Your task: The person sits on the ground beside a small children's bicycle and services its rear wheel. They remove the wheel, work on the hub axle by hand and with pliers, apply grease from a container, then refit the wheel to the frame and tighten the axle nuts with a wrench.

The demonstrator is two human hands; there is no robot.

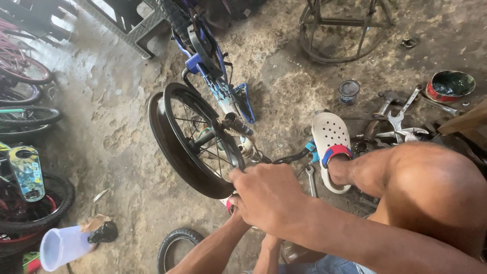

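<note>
A small blue bicycle (pixel 218 81) lies upturned on the dirt floor, its black spoked wheel (pixel 195 142) facing me. My right hand (pixel 269 200) is a closed fist pressed on the wheel's lower right edge, thumb against the tyre. My left hand (pixel 232 207) reaches up from below and is mostly hidden under the right one, beside a small pink and white part; its grip cannot be made out. My bent knee (pixel 436 187) and my foot in a white clog (pixel 331 147) rest to the right, near the black handlebar (pixel 289 157).
Spanners (pixel 403 119), a hammer (pixel 381 104), a small tin (pixel 349 92) and a red bowl (pixel 450 85) lie at the right. Another spanner (pixel 310 180) lies by the clog. A small tyre (pixel 175 247) and a white plastic cup (pixel 62 247) lie in front. Other bicycles (pixel 23 116) crowd the left; a metal frame (pixel 345 30) stands behind.
</note>
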